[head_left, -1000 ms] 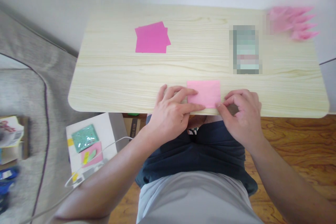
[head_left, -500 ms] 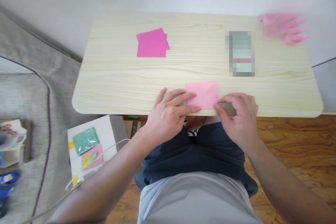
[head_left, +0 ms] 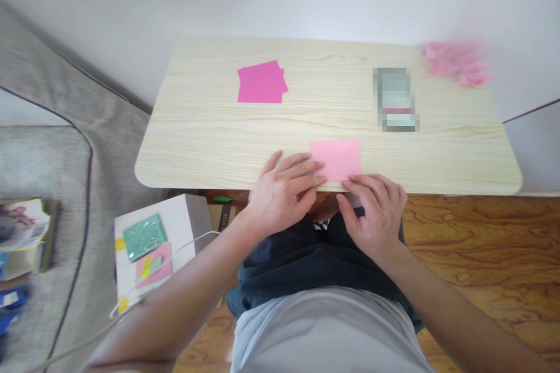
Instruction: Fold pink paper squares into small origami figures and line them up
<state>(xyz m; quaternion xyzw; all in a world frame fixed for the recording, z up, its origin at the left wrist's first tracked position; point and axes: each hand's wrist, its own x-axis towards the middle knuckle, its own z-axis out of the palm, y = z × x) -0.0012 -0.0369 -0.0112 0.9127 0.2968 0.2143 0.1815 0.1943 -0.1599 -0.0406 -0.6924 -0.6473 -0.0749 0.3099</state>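
A light pink sheet of paper (head_left: 336,157) lies flat near the front edge of the wooden-topped table. My left hand (head_left: 284,189) rests over its left side, fingers spread, with the fingertips on the paper. At the paper's lower right corner, my right hand (head_left: 376,210) touches the near edge with its fingertips. The right thumb stands apart from the fingers, below the table's edge. Farther back lie overlapping magenta paper sheets (head_left: 261,84).
A blurred-out phone-like object (head_left: 396,99) lies right of centre on the table (head_left: 210,145). Pink folded pieces (head_left: 457,62) sit at the back right corner. Left of my legs, a white box (head_left: 175,215) carries a green packet (head_left: 145,237), a pink sheet and a white cable.
My right hand has moved left and down, from pinching at the paper's right corner to laying its fingers along the near edge. The left hand stays on the paper. The view has shifted slightly.
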